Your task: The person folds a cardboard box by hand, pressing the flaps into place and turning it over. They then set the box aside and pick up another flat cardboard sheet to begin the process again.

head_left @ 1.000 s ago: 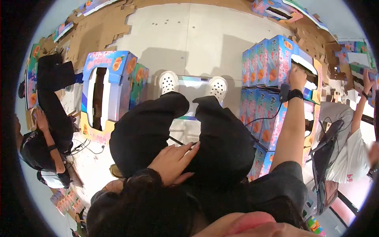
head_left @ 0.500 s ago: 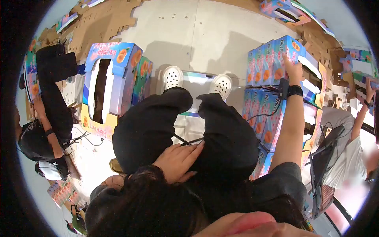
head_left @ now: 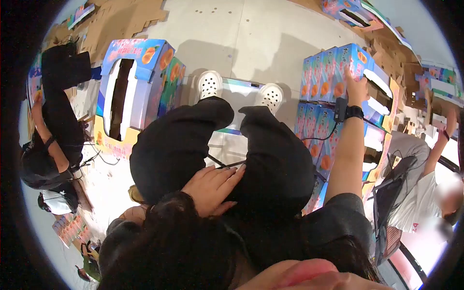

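My left hand (head_left: 212, 190) lies on my lap between the black trouser legs, its fingers stretched out and nothing in it. On the right, my right hand (head_left: 356, 91) is on the upper corner of a blue and pink printed carton (head_left: 347, 63), its fingers bent over the edge. That carton ends a row of similar cartons with orange fruit pictures. Under the row stands another layer of cartons (head_left: 309, 126). A black strap with a small device (head_left: 347, 112) and a cable is around my right wrist.
A large printed box (head_left: 153, 99) with a long cutout stands at my left. A low printed board (head_left: 237, 88) lies between my white clogs (head_left: 210, 86). Flattened cardboard (head_left: 116, 26) covers the floor behind. People sit on both sides, one near a dark chair (head_left: 394, 198).
The view has shifted slightly. My left hand stays on my lap and my right hand stays on the carton. Arms of the people at both sides have moved, the right one blurred.
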`<state>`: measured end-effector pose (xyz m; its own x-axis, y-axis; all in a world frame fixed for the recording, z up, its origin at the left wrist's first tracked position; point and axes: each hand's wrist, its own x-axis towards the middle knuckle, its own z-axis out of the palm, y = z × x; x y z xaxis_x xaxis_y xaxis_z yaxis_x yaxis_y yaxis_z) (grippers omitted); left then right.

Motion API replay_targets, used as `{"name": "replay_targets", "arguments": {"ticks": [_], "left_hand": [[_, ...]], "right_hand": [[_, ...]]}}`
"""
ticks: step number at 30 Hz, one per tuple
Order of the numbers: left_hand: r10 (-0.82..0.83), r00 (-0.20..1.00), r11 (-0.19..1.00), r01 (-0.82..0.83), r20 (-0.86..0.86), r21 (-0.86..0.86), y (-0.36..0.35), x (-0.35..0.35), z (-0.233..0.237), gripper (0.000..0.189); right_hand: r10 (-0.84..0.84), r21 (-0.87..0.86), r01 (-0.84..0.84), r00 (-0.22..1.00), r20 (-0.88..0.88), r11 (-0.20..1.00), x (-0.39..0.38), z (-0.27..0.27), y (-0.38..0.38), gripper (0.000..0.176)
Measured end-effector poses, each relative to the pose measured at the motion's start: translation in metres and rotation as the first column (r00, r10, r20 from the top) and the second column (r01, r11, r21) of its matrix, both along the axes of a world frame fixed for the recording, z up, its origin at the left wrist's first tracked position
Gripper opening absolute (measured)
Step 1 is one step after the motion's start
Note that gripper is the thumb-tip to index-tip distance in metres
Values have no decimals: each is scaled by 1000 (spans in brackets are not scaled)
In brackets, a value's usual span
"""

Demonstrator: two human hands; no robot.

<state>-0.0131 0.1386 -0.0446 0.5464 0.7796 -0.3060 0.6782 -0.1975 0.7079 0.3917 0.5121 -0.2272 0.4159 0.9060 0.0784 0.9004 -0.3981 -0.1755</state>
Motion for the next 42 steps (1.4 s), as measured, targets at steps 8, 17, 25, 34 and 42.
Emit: {"name": "replay_targets", "arguments": {"ticks": [8, 17, 25, 34, 42], "left_hand": [[-50, 997, 997, 54, 60, -62, 4, -3, 8, 80], [-112, 990, 972, 91, 86, 217, -23, -9, 0, 75], [-71, 719, 965, -125, 691, 229, -29, -52, 51, 32], [768, 421, 590, -757, -482, 279, -41, -228, -34, 77], [708, 573, 695, -669, -413, 262, -26, -263, -155, 134]], "right_hand": [[-9, -90, 10, 1000, 19, 996, -7, 9, -9, 114], [189, 77, -202, 971, 148, 976, -48, -25, -55, 91], [756, 188, -737, 652, -54, 649, -40, -5, -174, 61], [559, 262, -595, 393, -730, 760, -103, 123, -255, 34], [894, 494, -766, 446, -53, 411, -216, 214, -334, 27]]}}
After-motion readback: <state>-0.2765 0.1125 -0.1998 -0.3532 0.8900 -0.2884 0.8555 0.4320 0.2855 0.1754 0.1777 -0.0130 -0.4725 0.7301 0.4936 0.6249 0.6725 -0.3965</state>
